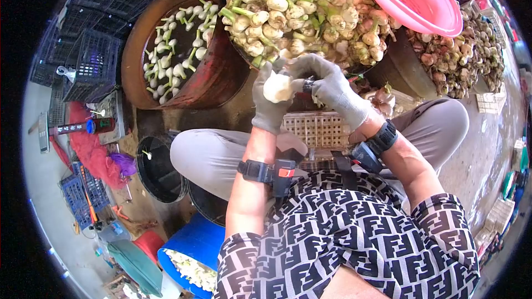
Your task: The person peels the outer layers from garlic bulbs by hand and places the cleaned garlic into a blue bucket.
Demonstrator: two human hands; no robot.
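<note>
In the head view, my left hand (267,112), in a grey glove, is closed around a pale peeled garlic bulb (277,88). My right hand (332,89), gloved the same way, is curled right beside the bulb, fingertips at its upper edge. A small black object (308,84) shows at its fingers; I cannot tell what kind of tool it is. Just beyond both hands rises a big heap of garlic bulbs (277,19) with green stems. Below the hands, between my knees, stands a cream perforated plastic crate (318,128).
At the left, a rusty round tub (132,61) holds garlic in dark water. A pink basin (413,3) rests at the heap's right. More brownish bulbs (451,58) lie beyond it. A black bucket (145,174) and a blue barrel (185,246) with pale pieces stand at lower left.
</note>
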